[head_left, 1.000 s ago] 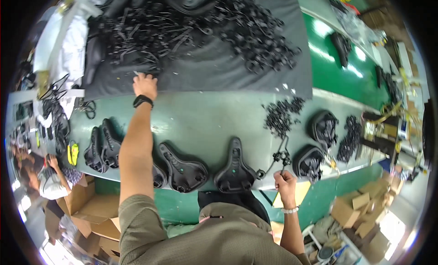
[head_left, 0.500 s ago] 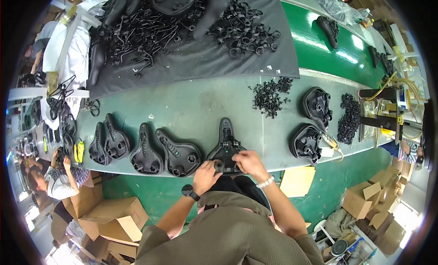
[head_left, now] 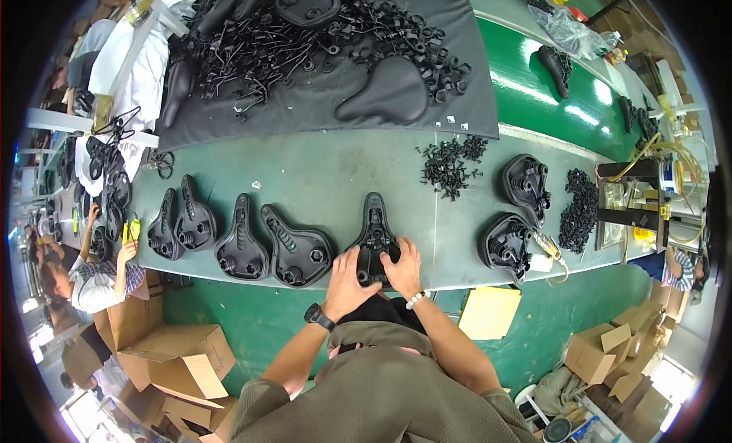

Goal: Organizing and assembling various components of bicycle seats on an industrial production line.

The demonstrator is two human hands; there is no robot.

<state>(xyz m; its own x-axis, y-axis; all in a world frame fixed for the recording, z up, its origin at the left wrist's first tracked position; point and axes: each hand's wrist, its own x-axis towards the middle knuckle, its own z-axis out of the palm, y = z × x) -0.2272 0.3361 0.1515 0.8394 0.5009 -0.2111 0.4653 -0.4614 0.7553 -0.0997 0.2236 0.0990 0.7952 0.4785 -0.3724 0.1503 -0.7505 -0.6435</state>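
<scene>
An upside-down black bicycle saddle (head_left: 373, 214) lies in front of me at the table's near edge, narrow nose pointing away. My left hand (head_left: 349, 284) grips the left side of its wide end, thumb turned inward. On the opposite side my right hand (head_left: 402, 268) is closed around the wide end, fingers bent over the underside. A dark round fitting (head_left: 364, 276) shows between the hands; other parts there are partly covered by my fingers. Close to my left hand lies another upturned saddle (head_left: 299, 248), with a further saddle (head_left: 242, 241) beside it.
Two more saddles (head_left: 185, 222) lie at the left, and two upturned saddles (head_left: 507, 243) at the right. Small black screws (head_left: 451, 167) and another pile of small parts (head_left: 579, 212) are heaped nearby. A dark cloth (head_left: 305, 107) bears rings, rods and a saddle (head_left: 393, 92).
My left hand no longer holds up the round black part; both hands have settled onto the wide end. A saddle now lies on the dark cloth, where a dark blur was.
</scene>
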